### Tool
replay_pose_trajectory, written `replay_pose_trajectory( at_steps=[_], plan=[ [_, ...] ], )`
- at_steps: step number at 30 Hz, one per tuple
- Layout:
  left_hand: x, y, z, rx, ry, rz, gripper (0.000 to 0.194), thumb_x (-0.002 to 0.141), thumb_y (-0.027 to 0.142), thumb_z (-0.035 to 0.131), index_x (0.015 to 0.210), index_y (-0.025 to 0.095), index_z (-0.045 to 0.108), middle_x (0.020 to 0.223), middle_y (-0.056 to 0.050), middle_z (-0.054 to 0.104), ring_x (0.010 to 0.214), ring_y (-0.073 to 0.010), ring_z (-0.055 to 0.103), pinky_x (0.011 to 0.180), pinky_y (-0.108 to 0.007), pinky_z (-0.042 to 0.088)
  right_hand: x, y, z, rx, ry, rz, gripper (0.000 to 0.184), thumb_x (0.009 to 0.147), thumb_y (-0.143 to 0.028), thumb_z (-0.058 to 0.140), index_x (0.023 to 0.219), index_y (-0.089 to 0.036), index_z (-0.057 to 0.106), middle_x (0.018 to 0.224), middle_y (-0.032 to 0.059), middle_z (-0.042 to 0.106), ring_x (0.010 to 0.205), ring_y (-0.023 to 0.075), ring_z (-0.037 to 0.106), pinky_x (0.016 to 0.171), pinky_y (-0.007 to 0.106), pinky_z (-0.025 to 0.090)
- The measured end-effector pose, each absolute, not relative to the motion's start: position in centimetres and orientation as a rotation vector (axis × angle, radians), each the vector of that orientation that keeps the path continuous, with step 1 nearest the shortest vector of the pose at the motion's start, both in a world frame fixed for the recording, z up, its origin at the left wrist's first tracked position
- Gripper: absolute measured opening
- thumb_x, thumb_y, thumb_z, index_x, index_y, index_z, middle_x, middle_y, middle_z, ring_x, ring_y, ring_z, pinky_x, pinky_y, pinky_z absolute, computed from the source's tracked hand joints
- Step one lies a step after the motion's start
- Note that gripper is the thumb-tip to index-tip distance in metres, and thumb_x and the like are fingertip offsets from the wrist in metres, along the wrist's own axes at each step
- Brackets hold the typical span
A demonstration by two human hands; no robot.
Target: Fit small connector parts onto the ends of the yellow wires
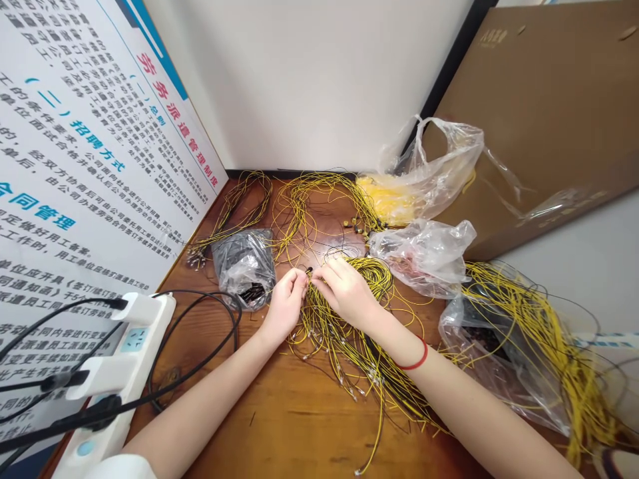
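Right now the two hands meet just above a big bundle of yellow and black wires (324, 316) on the tabletop (279, 426). The left hand (284, 301) has its thumb and fingertips pinched on a small black piece (309, 270); the right hand (349, 293) curls its fingers just beside it, though I cannot tell whether they grip anything. From the hands, the bundle fans out towards five o'clock, passing under the right forearm. More wires (299, 203) lie at twelve o'clock. At nine o'clock sits a grey plastic bag (238, 247) with black bits in its mouth. A clear bag (442, 169) holding yellow pieces stands between one and two o'clock, a crumpled bag (434, 245) lies near three, and a white power strip (137, 366) sits at eight.
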State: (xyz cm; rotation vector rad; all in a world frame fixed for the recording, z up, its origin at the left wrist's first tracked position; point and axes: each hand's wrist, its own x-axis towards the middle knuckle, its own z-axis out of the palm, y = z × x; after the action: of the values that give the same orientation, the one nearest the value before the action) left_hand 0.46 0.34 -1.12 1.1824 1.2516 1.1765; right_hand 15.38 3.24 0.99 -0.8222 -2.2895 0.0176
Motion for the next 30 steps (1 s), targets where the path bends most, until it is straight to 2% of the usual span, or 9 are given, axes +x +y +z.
replay_pose_trajectory(
  at_steps=[16, 20, 23, 26, 30],
  plan=[
    [0.49, 0.44, -0.93, 1.195, 1.265, 1.155, 0.043, 0.084, 0.058, 0.05, 0.067, 0.019, 0.043, 0.056, 0.006, 0.034, 0.049, -0.0084, 0.028, 0.046, -0.021, 0.022, 15.67, 3.59, 0.52, -0.911, -2.273, 0.202, 0.032, 0.099, -0.029, 0.038, 0.073, -0.018, 0.055, 0.07, 0.0042, 0.059, 0.069, 0.0161, 0.051, 0.068, 0.029, 0.043],
    [0.48, 0.41, -0.86, 1.198, 1.282, 1.146, 0.041, 0.084, 0.056, 0.049, 0.068, 0.019, 0.044, 0.056, 0.006, 0.034, 0.05, -0.0086, 0.028, 0.046, -0.022, 0.023, 15.61, 3.38, 0.48, -0.874, -2.227, 0.352, 0.023, 0.097, -0.025, 0.043, 0.083, -0.017, 0.059, 0.076, 0.0045, 0.062, 0.073, 0.015, 0.055, 0.07, 0.028, 0.046],
    [0.45, 0.39, -0.82, 1.209, 1.289, 1.147, 0.041, 0.085, 0.056, 0.049, 0.069, 0.019, 0.046, 0.056, 0.006, 0.035, 0.05, -0.009, 0.029, 0.047, -0.022, 0.024, 15.41, 3.06, 0.62, -0.88, -2.17, 0.478, 0.014, 0.094, -0.024, 0.049, 0.093, -0.017, 0.061, 0.081, 0.0038, 0.064, 0.071, 0.0129, 0.057, 0.066, 0.026, 0.046],
    [0.42, 0.42, -0.83, 1.218, 1.287, 1.154, 0.041, 0.085, 0.057, 0.049, 0.069, 0.018, 0.047, 0.056, 0.006, 0.035, 0.05, -0.0092, 0.029, 0.047, -0.022, 0.024, 15.26, 2.92, 0.72, -0.889, -2.127, 0.505, 0.011, 0.092, -0.024, 0.054, 0.094, -0.017, 0.063, 0.079, 0.0025, 0.063, 0.064, 0.0115, 0.054, 0.06, 0.025, 0.045],
    [0.45, 0.45, -0.88, 1.227, 1.289, 1.153, 0.04, 0.085, 0.055, 0.049, 0.069, 0.019, 0.047, 0.056, 0.006, 0.035, 0.05, -0.0092, 0.029, 0.047, -0.022, 0.024, 15.34, 3.14, 0.74, -0.851, -2.1, 0.498, 0.01, 0.091, -0.022, 0.055, 0.09, -0.019, 0.064, 0.079, 0.0023, 0.064, 0.07, 0.013, 0.057, 0.065, 0.026, 0.047]
  ],
)
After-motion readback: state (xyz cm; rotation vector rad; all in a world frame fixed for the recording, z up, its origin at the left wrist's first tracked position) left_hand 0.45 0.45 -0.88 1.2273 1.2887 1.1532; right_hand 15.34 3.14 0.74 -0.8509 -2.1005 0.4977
